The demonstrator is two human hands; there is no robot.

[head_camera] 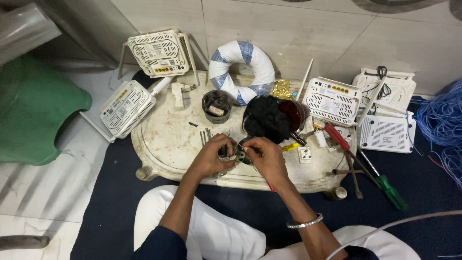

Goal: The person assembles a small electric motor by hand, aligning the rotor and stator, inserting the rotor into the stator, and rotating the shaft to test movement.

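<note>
My hands, left [211,155] and right [262,156], pinch a small metal part [230,155] together, just before the black cloth [263,118] on the desk [163,139].

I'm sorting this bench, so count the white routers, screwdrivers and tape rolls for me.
White routers: 5, such as router, router, router
Screwdrivers: 2, red-handled screwdriver, green-handled screwdriver
Tape rolls: 1, white and blue tape roll
Total: 8

Small metal part [230,155] between both hands, mostly hidden.
</note>
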